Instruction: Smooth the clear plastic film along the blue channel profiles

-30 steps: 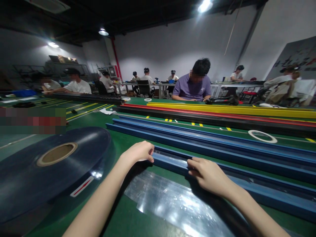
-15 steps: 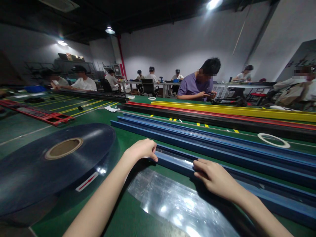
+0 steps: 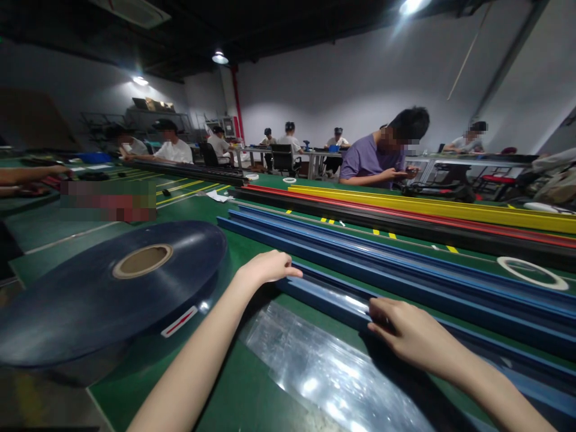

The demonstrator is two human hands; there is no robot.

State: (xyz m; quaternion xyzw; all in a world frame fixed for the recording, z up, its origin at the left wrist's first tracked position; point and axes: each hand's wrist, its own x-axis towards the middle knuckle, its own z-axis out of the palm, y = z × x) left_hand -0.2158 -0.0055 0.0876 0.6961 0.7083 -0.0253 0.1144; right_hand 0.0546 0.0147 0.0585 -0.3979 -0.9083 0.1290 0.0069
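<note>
The nearest blue channel rail [image 3: 321, 302] lies lengthwise before me, running off to the lower right. My left hand [image 3: 270, 267] is closed on its left end, the thumb reaching over the top. Farther right, my right hand [image 3: 400, 324] grips the same rail with curled fingers, the thumb low on the near side. A glossy clear strip [image 3: 353, 302] shows inside the channel between both hands; whether the right fingers also pinch it, I cannot tell. Flat clear plastic film [image 3: 324, 372] lies on the green table below my hands.
A large roll of clear film [image 3: 81, 312] fills the left side. Beyond my hands lie more blue rails [image 3: 360, 252], then black, red and yellow rails [image 3: 405, 204]. A white ring [image 3: 531, 273] rests at right. A person in purple [image 3: 369, 159] sits across; others work behind.
The view has swung a little left, so everything sits farther right. Both hands keep their places on the rail. Another person's arms now show at the far left.
</note>
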